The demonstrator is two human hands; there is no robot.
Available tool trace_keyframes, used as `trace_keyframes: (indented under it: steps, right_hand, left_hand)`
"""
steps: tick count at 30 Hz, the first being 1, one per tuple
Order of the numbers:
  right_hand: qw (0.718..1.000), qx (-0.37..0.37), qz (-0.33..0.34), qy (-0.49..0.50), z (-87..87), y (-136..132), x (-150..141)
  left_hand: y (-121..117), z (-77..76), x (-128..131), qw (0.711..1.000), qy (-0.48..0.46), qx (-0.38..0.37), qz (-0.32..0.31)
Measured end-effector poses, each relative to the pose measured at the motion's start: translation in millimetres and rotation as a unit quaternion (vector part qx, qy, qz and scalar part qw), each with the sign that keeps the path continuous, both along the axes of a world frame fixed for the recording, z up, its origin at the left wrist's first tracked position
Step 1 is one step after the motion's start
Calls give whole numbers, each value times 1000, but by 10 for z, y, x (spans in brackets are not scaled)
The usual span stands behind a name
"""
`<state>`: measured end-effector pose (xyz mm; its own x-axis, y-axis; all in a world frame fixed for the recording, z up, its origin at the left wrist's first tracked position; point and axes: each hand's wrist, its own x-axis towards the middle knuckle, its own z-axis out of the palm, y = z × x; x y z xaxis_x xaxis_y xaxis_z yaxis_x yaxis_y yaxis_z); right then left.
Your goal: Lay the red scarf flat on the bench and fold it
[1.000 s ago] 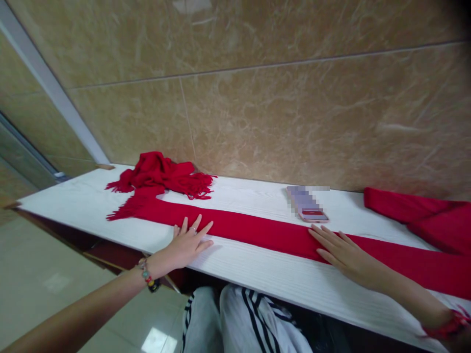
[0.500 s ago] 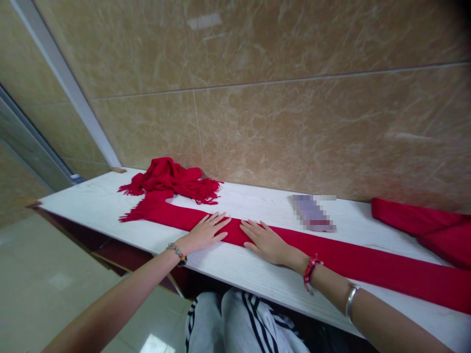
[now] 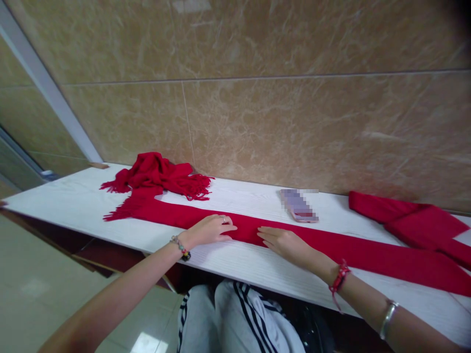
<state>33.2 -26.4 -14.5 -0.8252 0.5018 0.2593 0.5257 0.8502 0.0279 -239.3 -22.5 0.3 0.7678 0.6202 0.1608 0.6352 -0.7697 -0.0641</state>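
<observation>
A long red scarf point(image 3: 353, 252) lies flat in a narrow strip along the white tabletop point(image 3: 246, 267), its fringe at the left end. My left hand point(image 3: 209, 229) rests on the strip near its front edge, fingers slightly bent and pointing right, the thumb apart from them. Just to the right, my right hand point(image 3: 285, 243) touches the same scarf with its fingers stretched out to the left. Bare red cloth shows between the two hands. Neither hand grips anything that I can see.
A bunched red fringed scarf point(image 3: 158, 171) lies at the back left and meets the flat one. A blurred phone point(image 3: 299, 206) is behind my right hand. More folded red cloth point(image 3: 423, 225) lies at the back right. A tiled wall point(image 3: 257, 127) stands behind.
My right hand has slid a little to the right along the scarf, widening the gap. My left hand's fingers have drawn in from spread flat to slightly bent. The view has shifted slightly.
</observation>
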Motion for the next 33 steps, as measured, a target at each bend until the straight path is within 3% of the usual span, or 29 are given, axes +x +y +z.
trace_keyframes:
  steps: [4, 11, 16, 20, 25, 33]
  right_hand:
    - [999, 50, 3, -12, -21, -46, -25]
    - [997, 78, 7, -16, -28, -70, -48]
    - [992, 119, 0, -52, 20, -130, -19]
    - [992, 124, 6, -24, -50, -133, 23]
    - [992, 124, 33, -5, -152, -133, 88]
    - [988, 137, 73, -15, -135, -110, 194]
  left_hand:
    - [35, -3, 165, 998, 5, 41, -38]
    - [-10, 15, 135, 987, 73, 120, -75]
    - [-12, 75, 121, 985, 117, 110, -66]
    - [-29, 105, 98, 985, 119, 114, -56]
    - [-83, 90, 81, 989, 104, 92, -47]
    - [-63, 40, 54, 989, 92, 96, -60]
